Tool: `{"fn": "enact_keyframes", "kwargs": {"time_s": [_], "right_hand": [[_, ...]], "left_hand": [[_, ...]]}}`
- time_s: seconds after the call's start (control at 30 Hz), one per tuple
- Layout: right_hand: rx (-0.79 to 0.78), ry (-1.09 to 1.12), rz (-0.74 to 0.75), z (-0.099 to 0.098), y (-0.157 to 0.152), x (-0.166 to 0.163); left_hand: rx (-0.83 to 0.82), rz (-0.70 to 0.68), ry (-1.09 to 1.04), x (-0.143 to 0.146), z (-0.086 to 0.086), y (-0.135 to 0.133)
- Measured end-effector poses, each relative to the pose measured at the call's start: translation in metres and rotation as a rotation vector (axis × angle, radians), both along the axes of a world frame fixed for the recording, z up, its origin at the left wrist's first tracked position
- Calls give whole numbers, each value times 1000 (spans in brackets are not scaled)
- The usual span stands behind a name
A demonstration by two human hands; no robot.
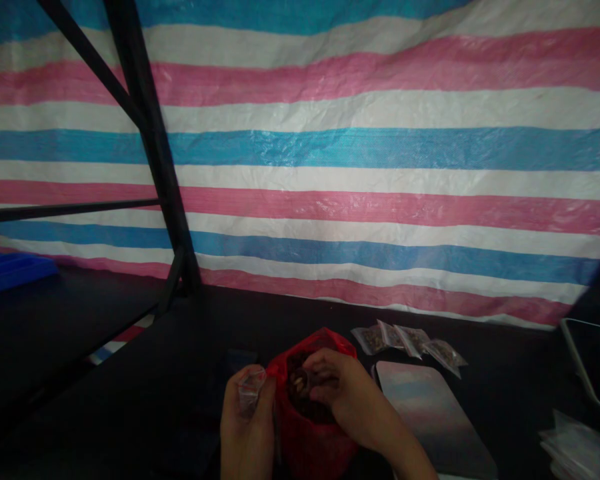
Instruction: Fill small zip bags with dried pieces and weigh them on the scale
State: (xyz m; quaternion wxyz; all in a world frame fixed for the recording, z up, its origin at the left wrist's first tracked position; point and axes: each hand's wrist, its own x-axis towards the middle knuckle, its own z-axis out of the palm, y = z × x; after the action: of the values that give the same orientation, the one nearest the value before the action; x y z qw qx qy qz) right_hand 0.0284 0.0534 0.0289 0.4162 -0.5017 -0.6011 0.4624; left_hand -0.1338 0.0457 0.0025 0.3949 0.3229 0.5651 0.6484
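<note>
- Striped tarp (380, 147) in blue, pink and white closes the back. A black frame post (155, 153) stands at left, and the light is dim.
- Dark desk (180, 373) carries the work. A blue bin (10, 270) sits off to the left, past the post.
- Red bag (310, 447) stands at the near edge, about the middle, mouth open upward, with brown pieces (300, 387) inside.
- Right hand (350, 400): fingers curl down into the red bag's mouth, onto the pieces. Can't tell if they have closed on any.
- Left hand (245, 433): fingers pinch a small clear bag (250, 390), held just beside the red bag's left rim.
- Handling, my read: the clear bag is thin film, so it is light, floppy and probably slick. Best held at the top lip or a corner.
- The red bag is soft with no stiffness and likely slumps if let go, so steady it by the rim. The pieces look small, hard and loose.
- Filled packets (410, 340) lie in a row toward the far edge, right of the red bag.
- Grey board (430, 413) lies flat just right of the right hand.
- Stack of clear bags (580, 450) sits at the near right corner, with a white-rimmed tray (577, 363) at the right edge.
</note>
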Motion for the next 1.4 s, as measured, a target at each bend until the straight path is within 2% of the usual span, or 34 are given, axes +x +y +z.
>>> {"fn": "enact_keyframes", "kwargs": {"time_s": [0.17,0.3,0.4,0.57,0.67,0.8,0.93,1.13,1.27,1.4], "right_hand": [[7,102,-5,7,-2,15],[34,193,-25,24,-8,26],[48,223,17,35,-16,28],[91,-87,8,28,-21,30],[141,-202,9,22,-22,29],[144,-295,32,30,-25,25],[111,-363,19,36,-26,22],[98,-285,27,29,-23,26],[66,-242,-4,27,-20,31],[64,-226,-10,34,-22,38]], "left_hand": [[68,-127,211,4,-9,1],[117,-223,414,13,-18,0],[180,-260,566,22,-24,-2],[295,-284,780,30,-37,-1],[345,-303,891,29,-44,2],[380,-322,997,29,-51,5],[383,-333,1044,31,-53,6],[374,-345,1048,35,-47,3],[312,-329,902,35,-40,0],[231,-312,750,34,-33,-1]]}}
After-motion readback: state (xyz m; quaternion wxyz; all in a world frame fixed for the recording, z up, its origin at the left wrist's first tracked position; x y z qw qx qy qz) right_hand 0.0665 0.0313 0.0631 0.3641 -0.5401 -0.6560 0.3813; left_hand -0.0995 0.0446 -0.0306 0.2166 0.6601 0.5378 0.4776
